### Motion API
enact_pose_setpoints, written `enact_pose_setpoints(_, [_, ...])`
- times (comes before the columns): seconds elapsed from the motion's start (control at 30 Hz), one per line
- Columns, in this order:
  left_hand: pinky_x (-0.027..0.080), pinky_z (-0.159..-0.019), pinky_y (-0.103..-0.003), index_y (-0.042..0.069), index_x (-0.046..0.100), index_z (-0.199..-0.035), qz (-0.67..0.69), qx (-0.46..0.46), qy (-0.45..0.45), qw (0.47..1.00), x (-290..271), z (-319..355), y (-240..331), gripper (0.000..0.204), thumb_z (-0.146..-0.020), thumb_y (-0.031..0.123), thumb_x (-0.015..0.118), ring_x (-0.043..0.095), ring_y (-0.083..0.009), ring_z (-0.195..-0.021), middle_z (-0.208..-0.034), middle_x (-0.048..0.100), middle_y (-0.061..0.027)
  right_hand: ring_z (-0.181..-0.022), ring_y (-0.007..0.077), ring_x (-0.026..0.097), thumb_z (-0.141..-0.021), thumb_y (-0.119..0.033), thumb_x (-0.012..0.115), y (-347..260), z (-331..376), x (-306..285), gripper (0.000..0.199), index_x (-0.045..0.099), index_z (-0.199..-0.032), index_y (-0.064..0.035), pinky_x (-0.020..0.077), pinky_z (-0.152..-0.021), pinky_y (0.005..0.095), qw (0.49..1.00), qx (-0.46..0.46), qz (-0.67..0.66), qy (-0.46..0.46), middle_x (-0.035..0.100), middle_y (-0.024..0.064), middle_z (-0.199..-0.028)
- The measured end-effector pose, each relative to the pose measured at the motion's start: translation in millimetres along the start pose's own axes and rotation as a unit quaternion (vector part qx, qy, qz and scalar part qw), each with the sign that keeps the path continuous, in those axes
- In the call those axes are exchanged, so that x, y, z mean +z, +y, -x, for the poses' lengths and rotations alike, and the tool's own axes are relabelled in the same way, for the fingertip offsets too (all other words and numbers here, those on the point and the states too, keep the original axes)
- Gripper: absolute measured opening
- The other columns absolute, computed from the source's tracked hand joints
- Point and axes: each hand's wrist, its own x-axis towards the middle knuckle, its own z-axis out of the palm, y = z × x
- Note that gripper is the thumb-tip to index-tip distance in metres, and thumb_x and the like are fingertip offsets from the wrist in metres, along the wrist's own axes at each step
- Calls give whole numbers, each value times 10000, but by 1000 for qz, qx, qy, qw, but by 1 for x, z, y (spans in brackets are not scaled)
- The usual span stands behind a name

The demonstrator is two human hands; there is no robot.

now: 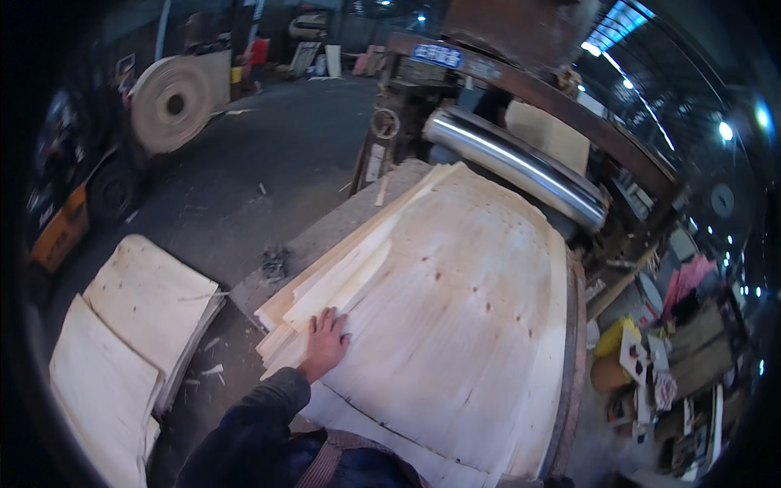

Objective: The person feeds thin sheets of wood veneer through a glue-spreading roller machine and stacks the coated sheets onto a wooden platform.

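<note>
The worker's left hand lies palm down on the pale wood sheets, fingers slightly spread, pressing on top and gripping nothing that I can make out. It rests near their left side, toward the bench's near end, just beside a few ragged sheet edges that fan out there. The right hand is out of my sight, so I can't tell what it is doing.

The sheets cover most of the bench, running from its near end, by the worker's body, to the far end, where a shiny steel roller spans it at a slant. The top sheet has a scatter of small brown knots. Along the bench's left edge a grey strip is left uncovered, with some dark scraps on it.

A rusty beam crosses above the roller, and a handwheel sits by its left end. On the floor left of the bench stand stacked sheets; beyond them, an orange forklift stands next to a big roll.
</note>
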Motion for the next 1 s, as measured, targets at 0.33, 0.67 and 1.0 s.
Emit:
enact_pose_setpoints(0.33, [291,-977,-450,79,498,-1142,223,46,-22,974,10,-3,69,433,-723,100,603,374,-321,-1169,-1215,428,-173,-731,250,586,-775,-214,598,-138,73,-31,386,492,-1092,-21,488,-644,356,883,62,-382,-264,591,137,-887])
enact_pose_setpoints(0.67, [442,-786,-333,57,437,-1184,630,-177,-684,323,45,47,297,470,-865,399,488,549,-200,-900,-965,570,-121,-553,153,578,-806,-178,572,-245,113,-61,237,577,-959,2,473,-514,266,878,54,-451,-154,611,90,-692])
enact_pose_setpoints(1.0, [423,-858,-446,-1,500,-1025,610,-361,-694,124,34,119,348,333,-840,275,515,554,-329,-948,-1006,573,-188,-872,173,584,-741,-144,652,-207,239,-106,437,502,-1128,-5,457,-760,291,972,-43,-213,-92,620,106,-967])
